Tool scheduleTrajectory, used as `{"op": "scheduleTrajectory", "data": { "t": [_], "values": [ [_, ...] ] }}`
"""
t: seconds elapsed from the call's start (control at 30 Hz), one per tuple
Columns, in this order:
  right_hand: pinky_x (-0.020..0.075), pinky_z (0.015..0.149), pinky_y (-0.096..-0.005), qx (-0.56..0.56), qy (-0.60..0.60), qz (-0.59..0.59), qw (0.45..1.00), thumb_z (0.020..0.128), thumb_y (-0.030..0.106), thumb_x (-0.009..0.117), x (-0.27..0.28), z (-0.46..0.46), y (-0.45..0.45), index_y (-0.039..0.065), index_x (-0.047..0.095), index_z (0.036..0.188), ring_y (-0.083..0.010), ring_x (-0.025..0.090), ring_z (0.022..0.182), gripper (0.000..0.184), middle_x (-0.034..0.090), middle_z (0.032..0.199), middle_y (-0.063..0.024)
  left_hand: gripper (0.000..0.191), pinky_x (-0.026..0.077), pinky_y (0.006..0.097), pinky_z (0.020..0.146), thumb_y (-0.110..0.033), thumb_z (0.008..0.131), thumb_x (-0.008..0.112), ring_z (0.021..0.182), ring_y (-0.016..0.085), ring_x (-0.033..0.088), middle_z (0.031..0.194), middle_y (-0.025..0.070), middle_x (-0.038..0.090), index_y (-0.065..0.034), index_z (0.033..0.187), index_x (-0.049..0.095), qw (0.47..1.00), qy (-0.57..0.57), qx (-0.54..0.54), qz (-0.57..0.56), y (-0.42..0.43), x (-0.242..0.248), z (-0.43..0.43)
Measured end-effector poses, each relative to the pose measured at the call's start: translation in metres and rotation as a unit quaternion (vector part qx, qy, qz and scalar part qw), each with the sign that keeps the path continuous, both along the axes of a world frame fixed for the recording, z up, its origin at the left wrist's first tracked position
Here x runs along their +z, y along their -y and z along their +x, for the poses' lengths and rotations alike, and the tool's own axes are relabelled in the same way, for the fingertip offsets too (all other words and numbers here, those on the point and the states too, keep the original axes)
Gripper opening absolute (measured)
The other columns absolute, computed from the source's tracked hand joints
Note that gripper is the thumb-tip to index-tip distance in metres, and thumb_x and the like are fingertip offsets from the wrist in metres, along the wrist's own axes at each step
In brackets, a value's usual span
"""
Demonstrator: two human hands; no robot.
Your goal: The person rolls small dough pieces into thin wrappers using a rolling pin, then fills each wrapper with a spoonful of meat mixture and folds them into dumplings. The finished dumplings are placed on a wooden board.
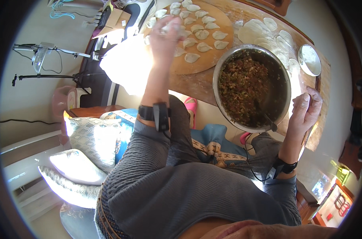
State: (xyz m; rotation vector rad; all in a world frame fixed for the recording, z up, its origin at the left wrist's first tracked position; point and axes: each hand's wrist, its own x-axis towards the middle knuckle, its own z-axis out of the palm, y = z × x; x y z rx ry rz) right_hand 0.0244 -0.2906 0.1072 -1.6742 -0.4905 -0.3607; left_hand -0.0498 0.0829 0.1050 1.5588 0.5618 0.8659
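Observation:
My left hand (166, 33) is over a round wooden board (212, 58) with several folded dumplings (202, 34) on it. Something whitish shows between its curled fingers, but blur hides whether it is gripped or lies beneath. My right hand (307, 107) hovers by the table's right edge, thumb against bent fingers, with nothing visible in it. Between the hands, a steel bowl (216, 76) of chopped filling (243, 86) sits close to my lap. A metal spoon (270, 122) leans on its near rim, its lower end in the filling.
Behind the bowl, flat dough wrappers (254, 31) overlap on the floured wooden table (193, 86). A white bowl of flour (309, 59) stands at the right. Cushions (94, 140) lie on a seat at my left. A cable (249, 161) hangs from my right wristband.

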Motion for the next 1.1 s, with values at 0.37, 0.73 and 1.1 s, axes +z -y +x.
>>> {"op": "scheduleTrajectory", "data": {
  "t": [0.37, 0.73, 1.1],
  "values": [
    [0.039, 0.058, -0.0181, 0.023, -0.009, -0.006, 1.0, 0.099, 0.006, 0.055, -0.004, 0.004, 0.004, 0.0, 0.056, 0.116, -0.0035, 0.048, 0.063, 0.018, 0.058, 0.08, -0.0005, 0.022, 0.053, 0.0304, 0.081, -0.017, 0.086, 0.069, 0.087, 0.021, 0.071, 0.093, 0.01, 0.074, -0.0025, 0.103, 0.072, 0.904, -0.339, 0.017, 0.262, -0.086, -0.076, -0.036],
    [0.0503, 0.07, -0.0287, -0.156, 0.058, -0.134, 0.977, 0.094, 0.011, 0.064, -0.023, 0.066, 0.064, 0.001, 0.064, 0.104, -0.0159, 0.062, 0.076, 0.013, 0.064, 0.089, -0.0096, 0.046, 0.052, 0.0437, 0.073, -0.048, 0.079, 0.067, 0.076, 0.036, 0.068, 0.074, 0.0183, 0.069, -0.0018, 0.08, 0.072, 0.779, -0.49, 0.006, 0.39, -0.117, -0.101, -0.041],
    [0.0497, 0.089, -0.0402, 0.033, 0.106, -0.494, 0.863, 0.078, 0.015, 0.068, -0.105, 0.091, 0.057, 0.011, 0.071, 0.096, -0.0301, 0.06, 0.105, 0.018, 0.067, 0.104, -0.0095, 0.027, 0.053, 0.042, 0.083, -0.025, 0.086, 0.064, 0.096, 0.035, 0.068, 0.099, 0.0203, 0.07, -0.0027, 0.1, 0.069, 0.762, -0.505, 0.053, 0.402, -0.073, -0.059, -0.027]
  ]
}}
